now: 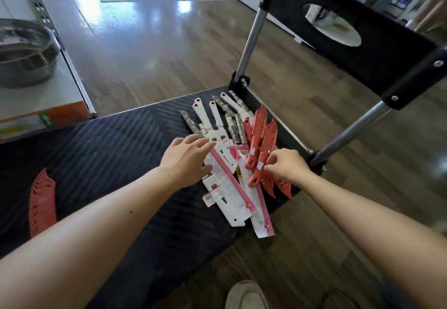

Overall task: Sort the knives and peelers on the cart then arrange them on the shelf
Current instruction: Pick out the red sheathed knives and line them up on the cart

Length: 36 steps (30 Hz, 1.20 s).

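Head view, knives piled at cart edge

Cart deck sits mid-view, w/ the shelf to its left carrying a pot, & the cart handle standing at the deck's right end. On that right end, just before the handle, is a pile: loose knives & peelers at the far side, carded knives nearer & overhanging the near edge, sheathed knives on the right; a lone knife lies well apart at the deck's left. L hand rests on the pile's left side, R hand pinches the sheathed knives from the right, & a shoe is on the floor below the near edge.
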### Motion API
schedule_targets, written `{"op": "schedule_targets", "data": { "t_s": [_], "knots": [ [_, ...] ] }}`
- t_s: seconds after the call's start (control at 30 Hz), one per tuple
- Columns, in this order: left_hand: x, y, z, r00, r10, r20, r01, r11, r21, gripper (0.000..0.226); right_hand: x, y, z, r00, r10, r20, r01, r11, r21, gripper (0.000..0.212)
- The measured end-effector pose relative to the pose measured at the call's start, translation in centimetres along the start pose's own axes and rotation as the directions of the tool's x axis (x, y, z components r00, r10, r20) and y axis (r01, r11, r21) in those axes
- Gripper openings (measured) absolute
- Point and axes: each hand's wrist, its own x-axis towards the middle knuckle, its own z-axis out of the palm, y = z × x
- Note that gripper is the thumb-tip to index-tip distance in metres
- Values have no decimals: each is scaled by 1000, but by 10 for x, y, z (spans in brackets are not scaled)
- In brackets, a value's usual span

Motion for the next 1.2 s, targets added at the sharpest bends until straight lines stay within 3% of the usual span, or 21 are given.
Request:
{"op": "schedule_targets", "data": {
  "t_s": [0.2, 0.37, 0.53, 0.8, 1.07, 1.2],
  "knots": [
    [5, 6, 2, 999, -34, -7, 34, 999, -32, 62, 17, 5, -4, 983, 147, -108, -134, 984, 118, 31],
    [17, 12, 1, 993, -113, -19, 110, 988, -106, 59, 40, 7, -9, 968, 235, -93, -208, 950, 235, 41],
    [47, 29, 1, 985, -173, -1, 171, 971, -170, 54, 55, 15, -10, 951, 305, -46, -277, 911, 306, 41],
    [98, 76, 22, 961, -261, 94, 275, 944, -185, 43, 74, 17, -4, 954, 298, 0, -280, 895, 348, 36],
    [121, 92, 30, 969, -246, -1, 246, 969, -26, 50, 84, 16, 1, 950, 311, -3, -263, 808, 527, 29],
    [123, 96, 34, 954, -298, 29, 300, 946, -120, 38, 83, 20, -2, 948, 319, 8, -261, 759, 597, 22]
  ]
}}
